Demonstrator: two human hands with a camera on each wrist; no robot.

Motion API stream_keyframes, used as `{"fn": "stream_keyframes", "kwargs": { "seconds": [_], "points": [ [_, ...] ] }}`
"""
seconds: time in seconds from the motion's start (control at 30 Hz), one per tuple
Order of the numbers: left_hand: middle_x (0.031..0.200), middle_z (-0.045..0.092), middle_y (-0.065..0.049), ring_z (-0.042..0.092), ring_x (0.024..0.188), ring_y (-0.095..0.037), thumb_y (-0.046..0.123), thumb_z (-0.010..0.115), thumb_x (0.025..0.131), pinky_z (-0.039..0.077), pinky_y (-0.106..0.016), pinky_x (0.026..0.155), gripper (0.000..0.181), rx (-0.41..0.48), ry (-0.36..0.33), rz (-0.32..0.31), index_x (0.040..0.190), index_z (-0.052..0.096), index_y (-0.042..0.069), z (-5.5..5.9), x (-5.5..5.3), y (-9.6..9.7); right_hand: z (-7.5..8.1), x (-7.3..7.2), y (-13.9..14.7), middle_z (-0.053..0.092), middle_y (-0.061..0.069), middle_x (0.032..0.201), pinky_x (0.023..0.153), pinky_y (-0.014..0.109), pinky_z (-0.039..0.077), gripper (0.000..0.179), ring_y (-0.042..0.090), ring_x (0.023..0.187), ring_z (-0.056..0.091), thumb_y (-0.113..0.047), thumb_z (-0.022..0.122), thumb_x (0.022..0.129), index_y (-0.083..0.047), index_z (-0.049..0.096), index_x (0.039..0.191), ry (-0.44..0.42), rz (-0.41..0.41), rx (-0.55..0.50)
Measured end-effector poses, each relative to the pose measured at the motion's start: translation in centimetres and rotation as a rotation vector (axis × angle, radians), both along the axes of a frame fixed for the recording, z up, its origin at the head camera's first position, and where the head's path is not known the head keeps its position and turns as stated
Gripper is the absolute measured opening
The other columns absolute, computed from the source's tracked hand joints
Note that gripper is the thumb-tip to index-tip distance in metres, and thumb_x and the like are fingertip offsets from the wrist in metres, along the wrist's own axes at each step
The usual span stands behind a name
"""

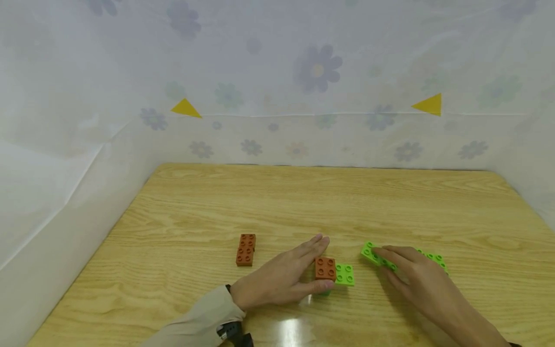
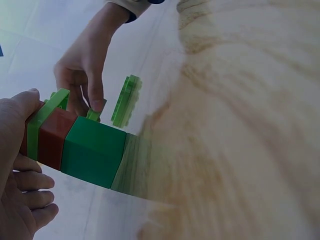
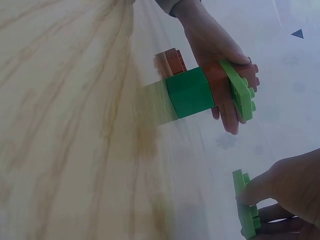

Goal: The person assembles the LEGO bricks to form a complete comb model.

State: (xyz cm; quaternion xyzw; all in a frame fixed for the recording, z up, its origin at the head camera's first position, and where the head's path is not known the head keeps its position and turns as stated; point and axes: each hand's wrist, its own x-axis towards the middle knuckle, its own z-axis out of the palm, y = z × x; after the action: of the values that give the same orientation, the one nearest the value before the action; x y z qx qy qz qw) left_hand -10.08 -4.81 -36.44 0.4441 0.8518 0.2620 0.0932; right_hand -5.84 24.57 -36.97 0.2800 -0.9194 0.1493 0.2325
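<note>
My left hand [image 1: 288, 272] steadies a small stack of toy building bricks, thumb in front and fingers along the back. The stack has a brown top brick [image 1: 325, 268], a light green plate [image 1: 345, 274] jutting out to the right, another brown brick [image 2: 57, 139] under it, and a dark green block [image 2: 94, 151] at the bottom, standing on the table. To the right of the stack, my right hand [image 1: 418, 277] pinches a separate light green plate [image 3: 245, 202] between thumb and fingers, raised above the tabletop.
On the wooden table [image 1: 182, 207], two brown bricks [image 1: 246, 249] sit end to end left of my left hand. Another light green plate [image 1: 435, 259] lies behind my right hand, partly hidden by it. A flowered white sheet [image 1: 277, 86] hangs along the back and sides.
</note>
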Motion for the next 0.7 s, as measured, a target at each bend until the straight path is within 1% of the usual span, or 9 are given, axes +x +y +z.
{"fn": "stream_keyframes", "kwargs": {
  "seconds": [0.03, 0.07, 0.13, 0.27, 0.47, 0.7],
  "points": [
    [0.16, 0.013, -0.01, 0.016, 0.145, -0.019, 0.056, 0.039, 0.099, 0.026, -0.04, 0.114, 0.078, -0.003, 0.003, 0.002, 0.155, 0.013, 0.008, 0.0, 0.0, 0.0, 0.0, 0.0, -0.1, 0.069, 0.011, 0.104, 0.064, 0.038, 0.058, 0.036, 0.028, 0.086, 0.069, -0.036, 0.06, 0.096, -0.007, 0.07, 0.113, 0.009, 0.01, -0.008],
    [0.16, 0.014, -0.01, 0.016, 0.145, -0.019, 0.056, 0.039, 0.099, 0.026, -0.04, 0.114, 0.078, -0.004, 0.005, 0.003, 0.155, 0.013, 0.008, 0.0, 0.0, 0.0, 0.1, -0.1, -0.1, 0.069, 0.012, 0.104, 0.064, 0.038, 0.058, 0.045, 0.028, 0.085, 0.069, -0.043, 0.047, 0.1, -0.006, 0.071, 0.112, 0.02, 0.02, -0.014],
    [0.16, 0.014, -0.011, 0.015, 0.145, -0.019, 0.056, 0.039, 0.099, 0.026, -0.039, 0.114, 0.079, -0.002, 0.004, 0.002, 0.155, 0.013, 0.008, 0.0, 0.0, 0.1, 0.2, -0.2, -0.3, 0.07, 0.013, 0.103, 0.062, 0.038, 0.058, 0.066, 0.028, 0.084, 0.069, -0.051, 0.024, 0.1, -0.005, 0.072, 0.109, 0.044, 0.031, -0.023],
    [0.16, 0.013, -0.011, 0.014, 0.146, -0.019, 0.056, 0.039, 0.099, 0.025, -0.04, 0.115, 0.079, -0.001, -0.002, -0.003, 0.155, 0.013, 0.007, 0.0, 0.0, 0.1, 0.4, -0.3, -0.5, 0.07, 0.013, 0.102, 0.063, 0.031, 0.057, 0.065, 0.026, 0.082, 0.069, -0.05, 0.027, 0.102, -0.005, 0.074, 0.102, 0.093, 0.05, -0.039],
    [0.16, 0.013, -0.01, 0.013, 0.146, -0.018, 0.057, 0.038, 0.099, 0.023, -0.039, 0.116, 0.079, -0.008, -0.006, 0.003, 0.155, 0.013, 0.008, 0.0, 0.0, 0.1, 0.8, -0.4, -0.9, 0.07, 0.011, 0.102, 0.072, 0.018, 0.054, 0.062, 0.025, 0.083, 0.069, -0.048, 0.033, 0.102, -0.003, 0.075, 0.097, 0.154, 0.081, -0.077],
    [0.16, 0.013, -0.009, 0.014, 0.146, -0.018, 0.057, 0.038, 0.099, 0.025, -0.04, 0.115, 0.078, -0.01, 0.0, 0.0, 0.155, 0.013, 0.008, 0.0, -0.1, 0.1, 0.9, -0.6, -1.2, 0.07, 0.01, 0.104, 0.082, 0.008, 0.048, 0.057, 0.026, 0.084, 0.068, -0.047, 0.039, 0.101, -0.003, 0.075, 0.097, 0.172, 0.126, -0.138]
  ]
}}
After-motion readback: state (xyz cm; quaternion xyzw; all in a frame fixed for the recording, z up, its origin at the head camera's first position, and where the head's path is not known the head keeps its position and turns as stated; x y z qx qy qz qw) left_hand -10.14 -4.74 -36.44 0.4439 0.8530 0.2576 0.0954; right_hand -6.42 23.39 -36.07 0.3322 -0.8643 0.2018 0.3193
